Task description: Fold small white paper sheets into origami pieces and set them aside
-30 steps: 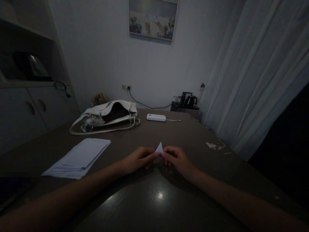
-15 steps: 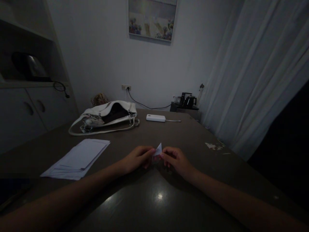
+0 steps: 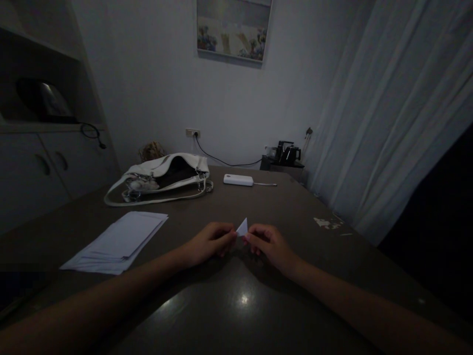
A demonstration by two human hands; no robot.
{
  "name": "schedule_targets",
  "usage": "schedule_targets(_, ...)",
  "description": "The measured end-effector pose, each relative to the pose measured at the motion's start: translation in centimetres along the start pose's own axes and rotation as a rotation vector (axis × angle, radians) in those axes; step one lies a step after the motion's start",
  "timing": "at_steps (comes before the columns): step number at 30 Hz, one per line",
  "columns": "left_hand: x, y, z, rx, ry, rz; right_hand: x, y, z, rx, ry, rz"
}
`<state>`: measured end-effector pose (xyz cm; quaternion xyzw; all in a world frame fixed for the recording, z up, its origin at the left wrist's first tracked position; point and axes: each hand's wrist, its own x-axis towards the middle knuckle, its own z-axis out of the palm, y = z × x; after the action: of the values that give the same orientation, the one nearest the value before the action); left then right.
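Note:
A small white folded paper triangle (image 3: 243, 227) stands point-up between my two hands over the dark table (image 3: 288, 207). My left hand (image 3: 210, 242) pinches its left edge with curled fingers. My right hand (image 3: 268, 243) pinches its right edge, fingers also curled. Both forearms rest along the tabletop toward me.
A stack of white paper sheets (image 3: 118, 241) lies to the left. A white handbag (image 3: 162, 180) and a white power bank (image 3: 238, 180) with a cable sit farther back. Paper scraps (image 3: 327, 223) lie near the right edge by a curtain (image 3: 388, 123). Cabinets (image 3: 44, 167) stand left.
The paper triangle tilted slightly half a second ago and now stands upright again; both hands keep their pinch and have barely shifted.

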<state>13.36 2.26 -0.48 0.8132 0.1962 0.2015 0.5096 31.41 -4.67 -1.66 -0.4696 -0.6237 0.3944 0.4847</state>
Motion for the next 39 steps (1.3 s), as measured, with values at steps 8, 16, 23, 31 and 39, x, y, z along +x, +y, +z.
schedule_targets(8, 0.24, -0.36, -0.06, -0.072, 0.078, 0.015, -0.21, -0.33, 0.21, -0.075, -0.036, -0.024)
schedule_targets(16, 0.17, -0.3, -0.1, -0.056, 0.058, 0.048, -0.3, -0.47, 0.25, -0.099, -0.047, -0.029)
schedule_targets(23, 0.31, 0.02, -0.06, -0.071, 0.092, 0.033, -0.29, -0.51, 0.19, -0.132, -0.039, -0.035)
schedule_targets(31, 0.27, -0.05, -0.04, -0.109, 0.113, 0.039, -0.09, -0.12, 0.18, -0.05, 0.014, 0.035)
schedule_targets(39, 0.4, -0.29, 0.02, -0.123, 0.1, 0.031, -0.14, 0.02, 0.05, -0.036, -0.018, -0.005)
